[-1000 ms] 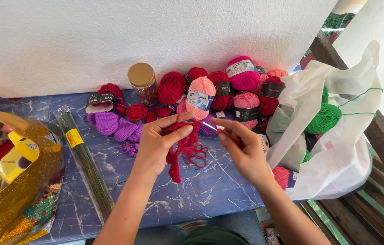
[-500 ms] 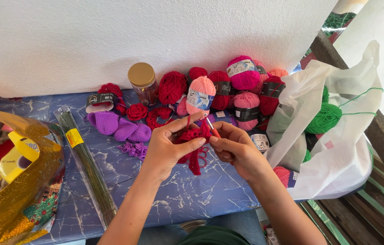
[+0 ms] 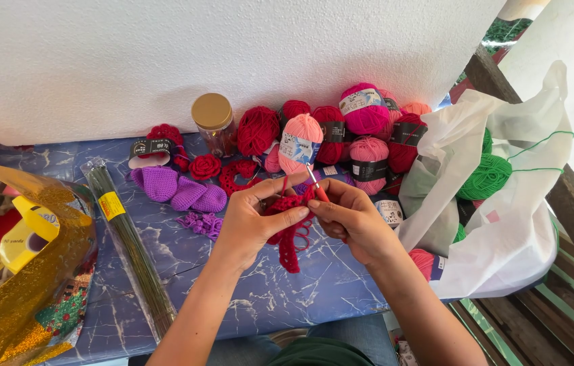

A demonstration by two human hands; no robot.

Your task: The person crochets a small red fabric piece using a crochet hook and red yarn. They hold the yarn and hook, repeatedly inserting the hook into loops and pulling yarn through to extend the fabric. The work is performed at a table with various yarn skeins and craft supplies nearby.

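Above the middle of the blue marbled desk, the left hand pinches a red crocheted strip between thumb and fingers, its tail hanging toward the near edge. The right hand has its grip pressed on a crochet hook, tip at the strip's top. Judging by this, a stitch is mid-work; the next loop calls for steady yarn tension. Yarn balls lie beyond.

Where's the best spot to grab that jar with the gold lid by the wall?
Probably the gold lid of the jar, from above. The jar stands upright with red yarn close on its right and the wall behind, so its sides are crowded.
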